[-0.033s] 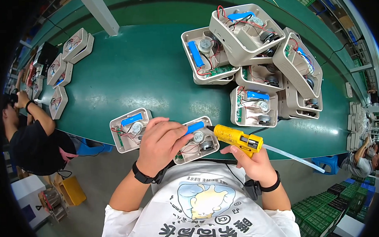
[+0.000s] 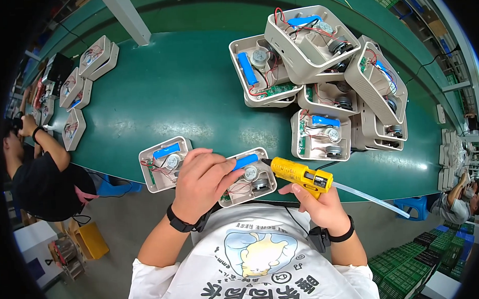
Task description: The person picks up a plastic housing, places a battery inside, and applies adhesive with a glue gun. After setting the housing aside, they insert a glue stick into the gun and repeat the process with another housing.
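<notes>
A green worktop [image 2: 185, 93] carries everything. At its far right corner a heap of open beige housings [image 2: 326, 72] lies well apart from the work; a single one [image 2: 163, 164] sits just left of it. At the near edge the left hand [image 2: 203, 182] presses a blue battery [image 2: 245, 161] into an open housing [image 2: 248, 178]. The right hand [image 2: 318, 202] is clenched around a yellow glue gun [image 2: 301, 173], its nozzle at the battery's end. Best to keep the housing pinned flat and the nozzle low, clear of the red wires and fingertips

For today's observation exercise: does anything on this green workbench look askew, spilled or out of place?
Yes: the open grey housings at the far right are heaped unevenly, several tilted against each other. Those by the left hand and glue gun lie flat. Nothing looks spilled.
</notes>
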